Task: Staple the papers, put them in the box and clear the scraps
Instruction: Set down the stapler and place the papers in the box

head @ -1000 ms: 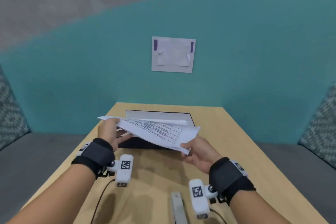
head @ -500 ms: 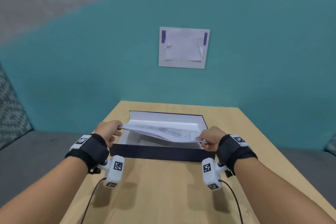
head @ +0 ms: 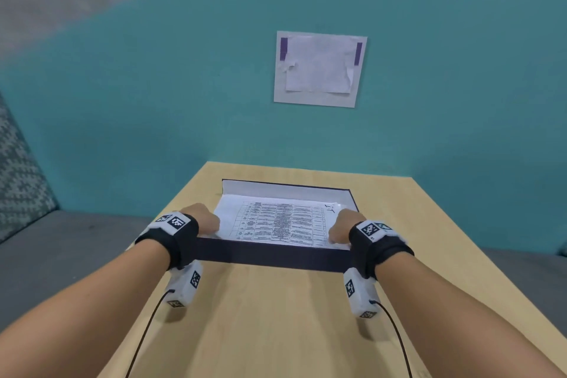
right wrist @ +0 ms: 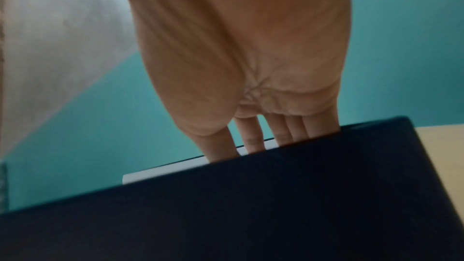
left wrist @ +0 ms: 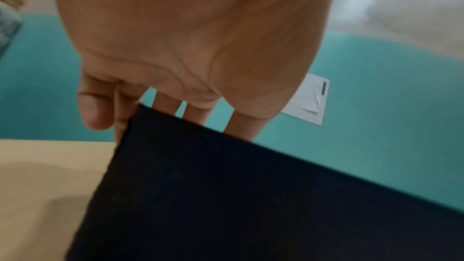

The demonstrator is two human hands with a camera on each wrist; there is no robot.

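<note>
The printed papers (head: 276, 221) lie flat inside the black box (head: 270, 256), which has a white lining and sits on the wooden table. My left hand (head: 201, 219) is at the sheets' near left corner and my right hand (head: 342, 225) at the near right corner. In the left wrist view, straight spread fingers (left wrist: 241, 126) reach down behind the dark box wall (left wrist: 226, 195), the thumb held apart. The right wrist view shows straight fingers (right wrist: 251, 136) dipping behind the box wall (right wrist: 251, 205). All fingertips are hidden inside the box.
The light wooden table (head: 276, 331) stretches toward me, with two thin black cables trailing from my wrists. A taped white sheet (head: 319, 69) hangs on the teal wall behind. A patterned cushion (head: 18, 169) stands at the far left.
The papers went from held in the air over the box to lying flat inside it. Both hands dropped to the box's near corners. The stapler left the view.
</note>
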